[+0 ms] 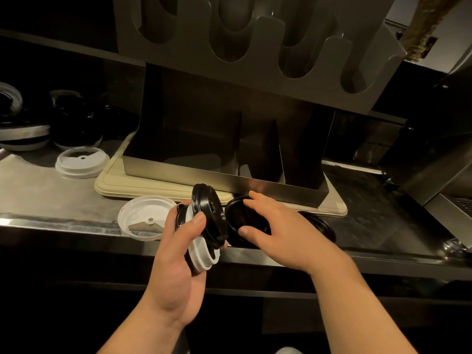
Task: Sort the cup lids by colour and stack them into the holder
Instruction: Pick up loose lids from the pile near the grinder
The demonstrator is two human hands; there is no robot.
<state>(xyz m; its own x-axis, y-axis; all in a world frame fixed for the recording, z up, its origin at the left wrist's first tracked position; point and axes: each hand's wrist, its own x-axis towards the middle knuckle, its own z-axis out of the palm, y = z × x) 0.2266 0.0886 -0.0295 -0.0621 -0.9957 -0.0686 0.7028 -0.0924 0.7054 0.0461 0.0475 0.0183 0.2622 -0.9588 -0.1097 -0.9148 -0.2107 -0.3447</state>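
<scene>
My left hand [178, 254] and my right hand [274, 226] are both bare: no gloves, rings, watch or wristband show. Both forearms are bare as well, with no sleeve or cuff visible up to the bottom edge of the view. Fingernails are short and unpainted. A small pale patch of fabric at the bottom edge, between the forearms, cannot be identified.

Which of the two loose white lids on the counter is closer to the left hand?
The white lid at the counter's front edge, just beside the left hand; the other white lid lies farther back.
</scene>
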